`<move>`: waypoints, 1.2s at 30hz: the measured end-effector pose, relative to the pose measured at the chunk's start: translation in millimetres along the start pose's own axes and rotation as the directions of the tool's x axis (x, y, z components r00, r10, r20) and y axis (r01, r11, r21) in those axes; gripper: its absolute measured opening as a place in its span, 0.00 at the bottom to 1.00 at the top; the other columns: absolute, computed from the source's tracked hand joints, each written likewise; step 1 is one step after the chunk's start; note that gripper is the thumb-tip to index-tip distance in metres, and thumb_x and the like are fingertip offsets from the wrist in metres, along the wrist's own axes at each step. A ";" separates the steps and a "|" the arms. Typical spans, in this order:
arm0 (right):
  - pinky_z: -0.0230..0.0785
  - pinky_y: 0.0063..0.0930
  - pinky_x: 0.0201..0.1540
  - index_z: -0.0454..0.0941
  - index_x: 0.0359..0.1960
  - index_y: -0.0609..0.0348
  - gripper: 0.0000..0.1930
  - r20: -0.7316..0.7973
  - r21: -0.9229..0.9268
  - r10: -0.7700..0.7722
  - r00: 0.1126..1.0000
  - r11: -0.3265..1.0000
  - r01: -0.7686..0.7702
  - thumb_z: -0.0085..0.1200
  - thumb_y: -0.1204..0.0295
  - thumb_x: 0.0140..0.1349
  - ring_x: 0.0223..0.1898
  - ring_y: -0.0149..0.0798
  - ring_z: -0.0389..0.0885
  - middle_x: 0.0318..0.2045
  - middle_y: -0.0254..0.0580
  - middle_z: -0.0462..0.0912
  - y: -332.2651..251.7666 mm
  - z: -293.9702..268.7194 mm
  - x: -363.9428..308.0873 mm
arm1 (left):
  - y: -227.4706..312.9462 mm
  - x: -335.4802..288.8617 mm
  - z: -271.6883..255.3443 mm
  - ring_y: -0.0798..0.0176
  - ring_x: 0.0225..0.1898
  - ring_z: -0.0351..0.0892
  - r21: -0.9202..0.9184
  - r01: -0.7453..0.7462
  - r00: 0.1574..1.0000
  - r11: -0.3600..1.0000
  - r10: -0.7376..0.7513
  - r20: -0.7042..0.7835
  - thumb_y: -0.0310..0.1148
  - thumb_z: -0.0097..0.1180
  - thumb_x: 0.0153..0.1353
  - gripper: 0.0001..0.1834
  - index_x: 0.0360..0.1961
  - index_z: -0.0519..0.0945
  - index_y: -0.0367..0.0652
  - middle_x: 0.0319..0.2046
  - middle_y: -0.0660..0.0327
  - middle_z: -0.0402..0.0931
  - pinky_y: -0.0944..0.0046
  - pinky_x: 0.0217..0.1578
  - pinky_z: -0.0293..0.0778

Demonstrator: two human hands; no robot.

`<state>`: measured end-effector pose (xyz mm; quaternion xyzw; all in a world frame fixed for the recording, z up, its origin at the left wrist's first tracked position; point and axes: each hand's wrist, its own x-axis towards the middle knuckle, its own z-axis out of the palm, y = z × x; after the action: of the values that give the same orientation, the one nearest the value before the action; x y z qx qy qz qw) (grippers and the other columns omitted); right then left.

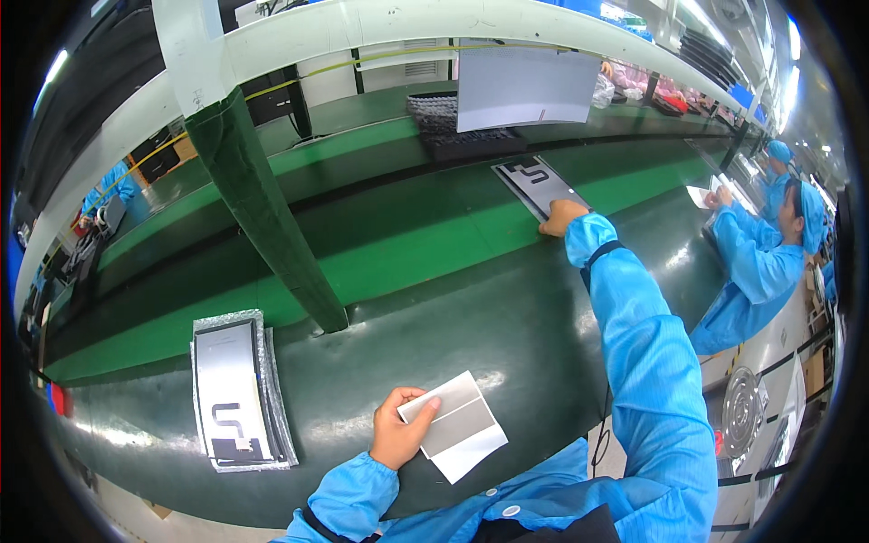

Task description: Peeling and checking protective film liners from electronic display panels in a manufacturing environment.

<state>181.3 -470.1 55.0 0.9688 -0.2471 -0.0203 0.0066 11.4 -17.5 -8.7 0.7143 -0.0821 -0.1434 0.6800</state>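
My left hand is closed on a small stack of white and grey sheets, thumb on top, above the near part of the bench. The sheets overlap at slightly different angles. My right arm stretches far forward over the green belt. At its end, my right hand has curled fingers on the near end of a flat grey panel with a black hooked marking. Its fingertips are partly hidden. On the left of the bench, a similar panel lies on a stack in clear bubble wrap.
A green post rises from the bench under a white overhead beam. Beyond the belt stand a large pale panel and dark foam. A co-worker in blue handles white sheets at the right.
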 end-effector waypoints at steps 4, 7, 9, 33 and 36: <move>0.73 0.43 0.54 0.83 0.46 0.59 0.22 0.113 0.007 -0.002 0.994 1.000 0.001 0.64 0.60 0.52 0.51 0.54 0.81 0.48 0.53 0.83 -3.7 -12.6 -8.1 | -7.8 1.5 -1.7 0.70 0.33 0.80 -0.021 -0.013 1.000 1.000 0.013 -0.008 0.35 0.68 0.59 0.15 0.40 0.78 0.37 0.32 0.60 0.82 0.68 0.33 0.76; 0.74 0.43 0.54 0.83 0.47 0.58 0.20 0.158 -0.033 0.020 0.987 0.999 -0.015 0.64 0.64 0.52 0.51 0.55 0.81 0.49 0.53 0.83 -12.4 -19.4 -8.8 | -8.9 1.8 -1.9 0.71 0.33 0.79 -0.013 -0.013 1.000 1.000 0.013 -0.012 0.35 0.68 0.58 0.15 0.40 0.79 0.37 0.32 0.61 0.81 0.69 0.34 0.76; 0.75 0.43 0.53 0.83 0.47 0.57 0.19 0.182 -0.089 0.026 0.983 0.996 -0.010 0.63 0.65 0.52 0.51 0.55 0.82 0.49 0.53 0.83 -17.6 -17.0 -4.6 | -9.0 1.7 -1.7 0.72 0.33 0.78 -0.007 -0.013 1.000 1.000 0.013 -0.012 0.34 0.68 0.59 0.14 0.40 0.78 0.38 0.32 0.62 0.80 0.69 0.34 0.75; 0.64 0.37 0.33 0.78 0.44 0.77 0.21 -0.014 -0.647 -0.834 0.552 0.428 0.631 0.51 0.71 0.52 0.27 0.39 0.76 0.25 0.42 0.78 -45.6 -8.3 -268.5 | 1.4 2.3 -8.8 0.73 0.33 0.77 -0.218 0.018 1.000 0.976 -0.016 0.012 0.33 0.65 0.62 0.12 0.39 0.76 0.39 0.32 0.63 0.80 0.69 0.35 0.74; 0.68 0.35 0.36 0.79 0.44 0.78 0.21 -0.045 -0.515 -0.865 0.499 0.448 0.731 0.51 0.71 0.53 0.31 0.42 0.77 0.28 0.48 0.80 -46.2 -3.2 -316.4 | 5.0 1.4 -10.8 0.72 0.34 0.77 -0.260 0.058 0.998 0.964 -0.054 0.023 0.33 0.65 0.62 0.12 0.40 0.76 0.39 0.32 0.63 0.79 0.69 0.35 0.74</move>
<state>-74.0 -277.9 68.5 0.9305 0.2604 0.0732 0.2472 16.5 -8.1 -3.4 0.6194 -0.0476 -0.1780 0.7631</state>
